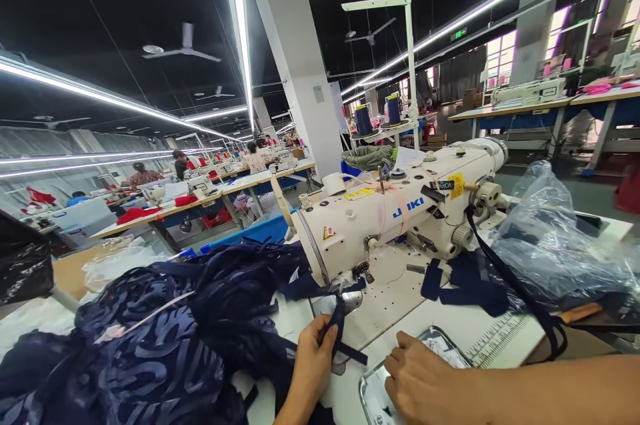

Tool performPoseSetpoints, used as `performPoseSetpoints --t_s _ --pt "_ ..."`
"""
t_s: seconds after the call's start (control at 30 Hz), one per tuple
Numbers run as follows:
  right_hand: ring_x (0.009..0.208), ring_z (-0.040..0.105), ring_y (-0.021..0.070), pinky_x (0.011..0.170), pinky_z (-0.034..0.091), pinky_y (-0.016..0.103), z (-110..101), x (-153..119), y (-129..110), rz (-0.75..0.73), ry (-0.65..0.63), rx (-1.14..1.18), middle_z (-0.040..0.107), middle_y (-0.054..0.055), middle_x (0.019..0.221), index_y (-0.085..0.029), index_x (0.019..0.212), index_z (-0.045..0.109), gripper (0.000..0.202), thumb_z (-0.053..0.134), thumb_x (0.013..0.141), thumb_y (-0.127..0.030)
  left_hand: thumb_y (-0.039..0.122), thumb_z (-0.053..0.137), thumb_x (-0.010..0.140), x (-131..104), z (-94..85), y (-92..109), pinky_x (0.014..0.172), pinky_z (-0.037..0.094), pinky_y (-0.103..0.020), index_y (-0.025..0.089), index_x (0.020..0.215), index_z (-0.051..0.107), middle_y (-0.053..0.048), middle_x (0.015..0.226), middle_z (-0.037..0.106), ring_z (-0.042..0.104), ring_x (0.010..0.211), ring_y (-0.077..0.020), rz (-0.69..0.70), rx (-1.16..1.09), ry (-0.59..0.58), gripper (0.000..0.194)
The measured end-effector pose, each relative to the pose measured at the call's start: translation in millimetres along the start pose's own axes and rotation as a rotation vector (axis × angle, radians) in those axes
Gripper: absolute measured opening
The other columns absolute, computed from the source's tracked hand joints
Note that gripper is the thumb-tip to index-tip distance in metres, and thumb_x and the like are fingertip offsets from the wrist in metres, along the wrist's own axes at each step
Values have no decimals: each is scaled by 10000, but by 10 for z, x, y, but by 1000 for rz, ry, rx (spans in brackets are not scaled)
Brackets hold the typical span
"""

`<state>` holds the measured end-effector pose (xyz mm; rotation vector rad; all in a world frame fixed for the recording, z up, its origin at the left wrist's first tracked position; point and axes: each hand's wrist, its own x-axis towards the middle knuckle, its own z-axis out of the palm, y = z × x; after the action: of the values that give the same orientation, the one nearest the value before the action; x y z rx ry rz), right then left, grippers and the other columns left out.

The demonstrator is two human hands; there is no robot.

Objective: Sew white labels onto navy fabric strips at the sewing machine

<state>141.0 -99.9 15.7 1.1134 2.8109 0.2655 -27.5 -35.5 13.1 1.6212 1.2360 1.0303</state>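
Observation:
My left hand (314, 348) pinches a dark navy fabric strip (339, 321) just in front of the sewing machine's needle area. The strip runs up toward the presser foot, and a narrow end sticks out to the right of my fingers. Over a shiny metal tray (364, 390) with small pale items in it, my right hand (417, 375) is held with its fingers curled together; whatever they grip is hidden. The white JUKI sewing machine (360, 225) stands right beyond both hands. To the left of my left hand lies a large heap of navy patterned lace garments (165, 338).
Navy fabric pieces (467, 288) lie on the machine table at right, near a printed ruler scale (500, 338). Clear plastic bags (545, 238) and a black strap (515, 278) are at far right. Thread cones (364, 119) stand behind. Other people sit at distant machines.

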Motion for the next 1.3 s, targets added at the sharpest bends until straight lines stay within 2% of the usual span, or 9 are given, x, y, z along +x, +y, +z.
performPoseSetpoints --t_s 0.13,0.23,0.37,0.47,0.53,0.7,0.9,1.07,1.3 --pt "609 548 189 687 359 332 1 -76 78 104 72 181 624 88 715 -127 738 618 128 548 632 -120 535 619 572 -48 -4 59 472 322 -215 167 614 577 38 536 455 394 500 -110 -93 -112 -51 373" --pt "646 533 156 666 355 283 -53 -114 223 195 167 427 591 40 711 -161 669 590 129 473 654 -110 541 645 550 -50 -12 59 499 309 -214 160 582 567 42 517 451 385 514 -106 -78 -132 -36 389" --pt "568 460 108 526 323 217 -152 -17 353 359 438 1064 520 -1 645 -160 654 551 104 456 688 -184 574 654 524 -42 -13 48 486 264 -215 152 569 550 45 490 433 348 499 -98 -74 -161 -22 437" --pt "424 354 69 433 271 202 -178 146 317 425 433 1566 495 -33 558 -156 654 513 114 487 679 -264 587 655 519 -50 -11 64 485 265 -215 154 571 548 42 495 441 353 500 -100 -63 -179 -25 449" --pt "451 385 74 465 310 208 -171 254 261 438 470 1707 507 -30 581 -157 649 521 142 522 662 -299 589 657 521 -53 -10 76 488 273 -213 157 581 553 41 508 450 358 504 -100 -60 -200 -36 449" --pt "827 494 167 737 363 273 -134 450 202 437 719 1645 543 36 893 -154 590 575 171 590 608 -323 636 654 479 -24 -15 40 477 271 -212 158 558 553 49 498 428 328 478 -87 -70 -240 -70 495" --pt "552 401 113 576 333 249 -48 617 225 434 690 1660 430 -37 535 -163 563 496 173 527 618 -325 655 613 531 2 -23 -71 494 295 -218 155 533 538 35 523 442 351 503 -97 -117 -258 -68 506" --pt "545 393 115 554 326 249 -18 646 213 453 715 1562 434 -29 522 -163 540 487 131 490 601 -278 614 676 469 6 -3 -134 513 293 -221 142 557 584 40 511 442 363 516 -100 -121 -237 -13 489" --pt "633 484 136 654 373 266 -63 556 317 363 734 1689 514 -18 601 -158 667 541 162 513 671 -317 613 680 449 24 12 -203 475 258 -217 138 584 601 37 501 458 349 473 -86 -184 -268 2 500"
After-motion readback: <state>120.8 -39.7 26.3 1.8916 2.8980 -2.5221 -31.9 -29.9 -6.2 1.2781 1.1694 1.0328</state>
